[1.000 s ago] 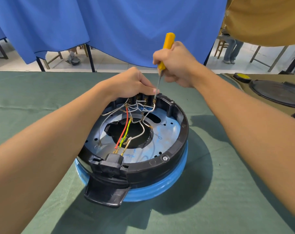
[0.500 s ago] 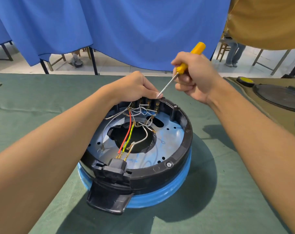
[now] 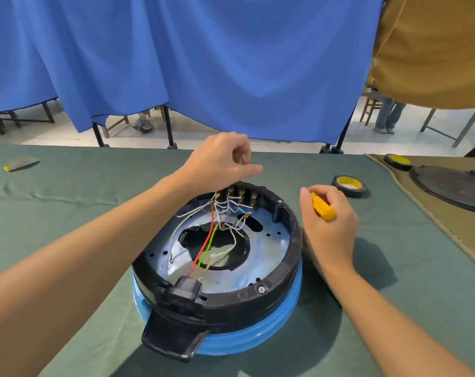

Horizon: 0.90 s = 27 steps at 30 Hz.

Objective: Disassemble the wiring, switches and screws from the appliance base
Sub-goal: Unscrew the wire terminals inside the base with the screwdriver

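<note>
Head view. The appliance base, a black ring on a blue body, sits upside down in the middle of the counter. Inside it lies a round metal plate with a dark hole at its centre. A red wire and a green-yellow wire run side by side from the black socket at the near rim up towards the row of switches on the far inner wall. White wires loop between those terminals and the plate. One screw sits in the near-right rim.

The left hand hovers just above the far rim, its forefinger stretched out and the other fingers curled. Whether it pinches anything small I cannot tell. The right hand lies just beside the base's right rim, fingers wrapped round the yellow handle of a screwdriver; the shaft is hidden.

The counter is covered in green cloth. A tape roll lies near the right hand. Further right an olive cloth carries a dark round lid. A small grey object lies well apart at far left, with plain green cloth between it and the base.

The counter's far edge runs just behind the left hand. Beyond it hangs a blue curtain, with chair legs and pale floor showing under it.
</note>
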Available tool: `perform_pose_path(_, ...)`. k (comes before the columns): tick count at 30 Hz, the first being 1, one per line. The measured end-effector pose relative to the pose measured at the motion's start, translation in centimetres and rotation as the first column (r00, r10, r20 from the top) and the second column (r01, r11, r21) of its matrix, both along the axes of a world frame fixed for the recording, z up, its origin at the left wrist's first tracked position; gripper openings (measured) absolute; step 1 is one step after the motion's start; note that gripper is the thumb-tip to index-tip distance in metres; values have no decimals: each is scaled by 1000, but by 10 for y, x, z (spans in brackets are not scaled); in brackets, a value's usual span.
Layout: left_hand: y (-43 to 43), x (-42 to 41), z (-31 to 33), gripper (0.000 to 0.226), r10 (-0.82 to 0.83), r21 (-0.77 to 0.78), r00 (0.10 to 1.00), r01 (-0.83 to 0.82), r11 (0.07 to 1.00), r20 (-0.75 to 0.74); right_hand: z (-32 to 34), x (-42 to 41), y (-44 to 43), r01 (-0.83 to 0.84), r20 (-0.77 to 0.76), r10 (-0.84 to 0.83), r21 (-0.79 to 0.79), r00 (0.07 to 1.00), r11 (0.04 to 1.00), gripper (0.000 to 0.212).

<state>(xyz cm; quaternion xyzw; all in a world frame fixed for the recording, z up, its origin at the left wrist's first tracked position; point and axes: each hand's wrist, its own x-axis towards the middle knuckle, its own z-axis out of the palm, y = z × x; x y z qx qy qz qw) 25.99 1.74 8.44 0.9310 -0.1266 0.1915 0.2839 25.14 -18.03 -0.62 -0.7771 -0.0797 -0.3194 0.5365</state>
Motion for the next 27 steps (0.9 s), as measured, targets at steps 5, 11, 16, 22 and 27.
perform_pose_path(5, -13, -34, -6, 33, 113, 384, 972, -26, 923, -206, 2, 0, -3, 0, -21, -2, -56, 1000, 998, 15)
perform_pose_path(11, -22, -49, -16, 33, 205, 642, 967, -62, 764, -150, 1, -15, -4, -70, -31, 71, 29, 997, 997, 9)
perform_pose_path(16, -28, -57, -13, 24, 220, 690, 965, -62, 721, -144, 2, -21, -8, -52, -55, 56, 84, 997, 995, 10)
perform_pose_path(22, -34, -59, -8, 20, 234, 703, 958, -52, 709, -165, 2, -28, -12, -16, -135, 37, 157, 990, 988, 10)
perform_pose_path(27, -38, -64, -2, 15, 197, 533, 971, -98, 840, -132, 8, -35, -14, -14, -125, 47, 255, 991, 967, 12)
